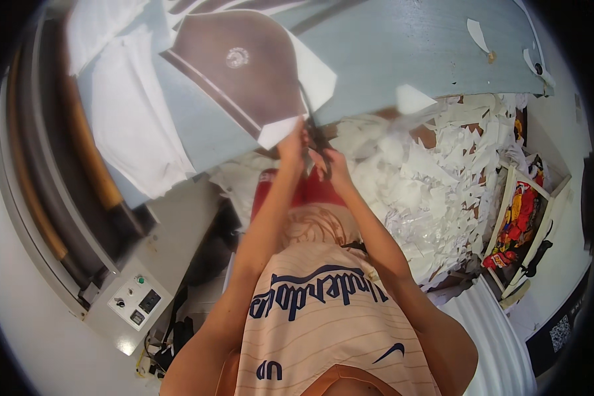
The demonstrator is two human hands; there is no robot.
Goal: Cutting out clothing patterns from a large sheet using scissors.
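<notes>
A brown printed sheet with white margins and a pale round emblem lies on the grey-blue table, its near corner at the table's edge. My left hand is closed on that near corner. In my right hand is a pair of dark scissors, fingers wrapped round the handles. The scissors' blades point away from me along the sheet's right edge, close beside my left hand. A white margin strip sticks out to the right of the blades. I cannot tell whether it is still joined to the sheet.
White cloth or paper lies left on the table. White scraps are heaped below the table's edge at right. A roller machine with a control panel stands at left. A frame rack holds colourful pieces at right.
</notes>
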